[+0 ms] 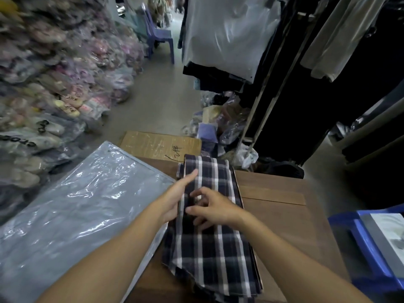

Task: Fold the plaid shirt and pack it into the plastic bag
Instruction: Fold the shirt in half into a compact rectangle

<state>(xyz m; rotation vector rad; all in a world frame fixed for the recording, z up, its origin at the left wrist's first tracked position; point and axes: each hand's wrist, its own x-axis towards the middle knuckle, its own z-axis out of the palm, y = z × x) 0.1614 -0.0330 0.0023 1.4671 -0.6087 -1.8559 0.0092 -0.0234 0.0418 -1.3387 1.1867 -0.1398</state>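
The dark plaid shirt point(209, 237) lies folded into a long narrow strip on the wooden table point(284, 206), running away from me. My left hand point(175, 197) rests flat against the strip's left edge, fingers stretched forward, part of the hand tucked under a fold. My right hand point(212, 208) sits on top of the shirt at its middle, fingers curled and pinching the cloth. A stack of clear plastic bags point(83, 215) lies to the left of the shirt, its edge touching the shirt's near left side.
A cardboard box point(159, 145) stands beyond the table. Piles of bagged clothes point(50, 84) fill the left. Hanging garments on a rack point(273, 62) and loose bags are at the right. A blue crate point(371, 248) sits at the table's right.
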